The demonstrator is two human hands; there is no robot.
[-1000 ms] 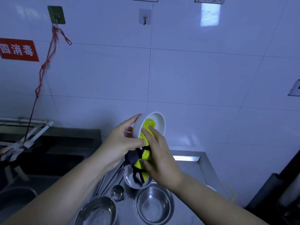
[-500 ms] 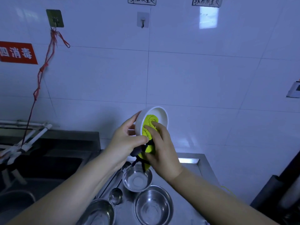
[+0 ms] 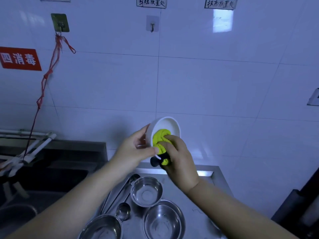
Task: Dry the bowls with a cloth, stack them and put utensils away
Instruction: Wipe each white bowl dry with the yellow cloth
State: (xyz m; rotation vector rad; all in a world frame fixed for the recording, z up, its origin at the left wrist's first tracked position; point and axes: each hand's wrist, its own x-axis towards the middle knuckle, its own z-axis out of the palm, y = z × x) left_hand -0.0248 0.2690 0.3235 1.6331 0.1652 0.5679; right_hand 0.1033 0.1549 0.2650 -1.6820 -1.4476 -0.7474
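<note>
Above the worktop (image 3: 203, 195) my left hand (image 3: 133, 150) grips the white bowl (image 3: 165, 130) by its rim while my right hand (image 3: 179, 157) presses the yellow cloth (image 3: 160, 138) inside; three steel bowls (image 3: 146, 190) and spoons (image 3: 123, 211) look untouched, nothing stacked yet

Red sign (image 3: 20, 59) "四消毒"; paper labels (image 3: 151, 2) perhaps "围裙放置处".

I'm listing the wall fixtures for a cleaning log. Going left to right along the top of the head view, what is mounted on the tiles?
Red sign → green hook with red string → clear hook → wall socket at the right edge.
</note>
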